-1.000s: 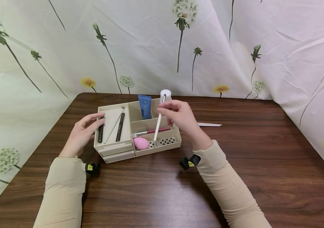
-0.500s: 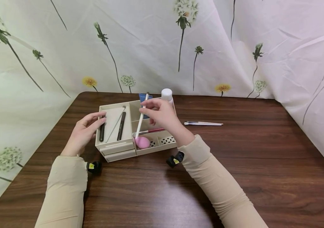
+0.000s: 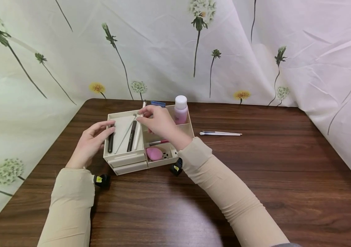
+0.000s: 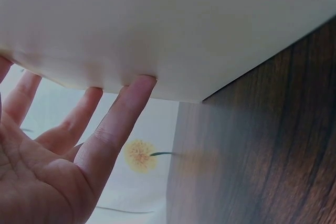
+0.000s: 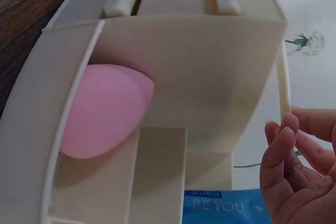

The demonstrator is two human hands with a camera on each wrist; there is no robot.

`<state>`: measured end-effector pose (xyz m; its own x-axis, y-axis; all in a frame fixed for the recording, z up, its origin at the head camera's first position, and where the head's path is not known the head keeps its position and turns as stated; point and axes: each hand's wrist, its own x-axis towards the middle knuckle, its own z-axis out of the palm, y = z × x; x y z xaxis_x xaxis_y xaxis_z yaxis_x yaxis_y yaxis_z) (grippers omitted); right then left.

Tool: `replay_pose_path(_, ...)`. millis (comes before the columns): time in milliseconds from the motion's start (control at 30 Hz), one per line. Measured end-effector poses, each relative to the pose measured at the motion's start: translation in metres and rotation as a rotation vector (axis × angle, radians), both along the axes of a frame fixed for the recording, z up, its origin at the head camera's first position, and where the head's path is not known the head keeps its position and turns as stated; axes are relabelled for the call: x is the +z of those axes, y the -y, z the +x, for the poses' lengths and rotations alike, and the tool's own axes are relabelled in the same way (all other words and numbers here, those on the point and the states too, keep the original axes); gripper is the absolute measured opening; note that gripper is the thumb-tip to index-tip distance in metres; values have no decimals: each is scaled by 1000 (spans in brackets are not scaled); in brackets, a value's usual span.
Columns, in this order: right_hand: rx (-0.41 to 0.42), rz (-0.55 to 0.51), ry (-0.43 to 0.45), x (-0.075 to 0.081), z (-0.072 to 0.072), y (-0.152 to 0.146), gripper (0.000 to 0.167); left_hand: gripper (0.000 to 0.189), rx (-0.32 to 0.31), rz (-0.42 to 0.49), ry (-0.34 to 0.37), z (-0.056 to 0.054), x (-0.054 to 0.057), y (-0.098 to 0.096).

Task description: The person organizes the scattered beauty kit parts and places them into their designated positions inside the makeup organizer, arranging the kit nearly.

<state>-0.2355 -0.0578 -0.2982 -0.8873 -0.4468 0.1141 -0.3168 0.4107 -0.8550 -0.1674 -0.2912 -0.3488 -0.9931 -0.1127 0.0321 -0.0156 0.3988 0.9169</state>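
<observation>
My right hand (image 3: 159, 124) pinches a white-handled makeup brush (image 5: 284, 85) between thumb and fingers. The handle slants down over the top tray of a cream cosmetics organizer (image 3: 130, 168), on its right side. In that tray lie a black pen (image 3: 110, 142) by the left wall, a thin pale brush (image 3: 124, 135) and another black pen (image 3: 131, 136). My left hand (image 3: 90, 140) touches the organizer's left side; the left wrist view shows its fingers extended, fingertips against the cream wall (image 4: 173, 35). A pink makeup sponge (image 5: 107, 111) sits in the front compartment.
A pink bottle with a white cap (image 3: 180, 111) and a blue tube (image 5: 220, 208) stand in the organizer's rear compartments. A red-handled brush (image 3: 159, 142) lies in the middle one, partly hidden by my right arm. White brushes (image 3: 222, 133) lie on the table to the right.
My right hand has carried the white brush leftward, from above the front compartments to over the top tray. The left hand stays at the organizer's side.
</observation>
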Motion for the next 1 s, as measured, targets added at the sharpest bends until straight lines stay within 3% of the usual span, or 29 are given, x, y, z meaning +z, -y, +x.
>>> replay_pose_path(200, 4, 77, -12, -3, 0, 9, 26, 51, -2, 7, -4, 0, 0, 0)
replay_pose_path(567, 64, 370, -216, 0, 5, 20, 27, 51, -2, 9, -1, 0, 1, 0)
replay_pose_path(1000, 49, 455, -309, -2, 9, 23, 29, 52, 0, -2, 5, 0, 1, 0)
